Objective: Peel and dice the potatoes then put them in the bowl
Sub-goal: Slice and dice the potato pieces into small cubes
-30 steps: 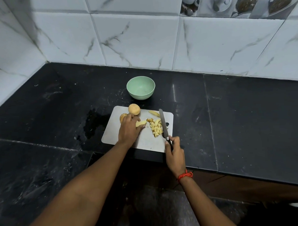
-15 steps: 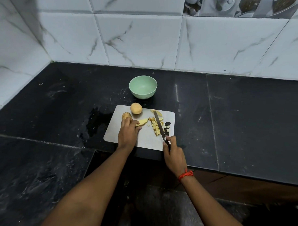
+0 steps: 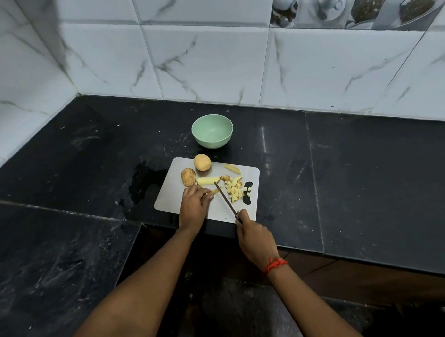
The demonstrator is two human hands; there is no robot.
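1. a short potato strip [image 3: 214, 192] lies near the middle of the cutting board [image 3: 168, 199], and its left end is tucked under the fingertips of the left hand [image 3: 193, 206].
2. the left hand's fingers are curled and bunched close together, pinching the strip down against the board. the thumb is hidden, so i cannot tell where it sits.
3. the knife [image 3: 223, 197] slants up and to the left across the board, with its tip just beside the strip's right end. whether the edge touches the strip cannot be told.
4. the right hand [image 3: 254, 239] grips the knife handle at the board's near edge, with its fingers wrapped tight round it.
5. a pile of diced potato [image 3: 234, 189] sits just right of the blade, between it and the dark handle cutout [image 3: 248, 200] at the board's right side.
6. a longer peeled strip [image 3: 208, 180] lies just beyond the left hand, and a pale wedge [image 3: 232, 169] lies near the board's far edge.
7. at the far-left corner of the board there is a round peeled potato [image 3: 202, 162], and just beside it a browner potato [image 3: 188, 177] that still has skin on it.
8. the green bowl [image 3: 212, 142] stands upright on the black counter [image 3: 368, 188], beyond the board and a little apart from it.
9. a wet patch [image 3: 141, 178] darkens the counter to the left of the board. a red thread [image 3: 275, 264] circles the right wrist, and white marbled tiles [image 3: 212, 62] rise behind.
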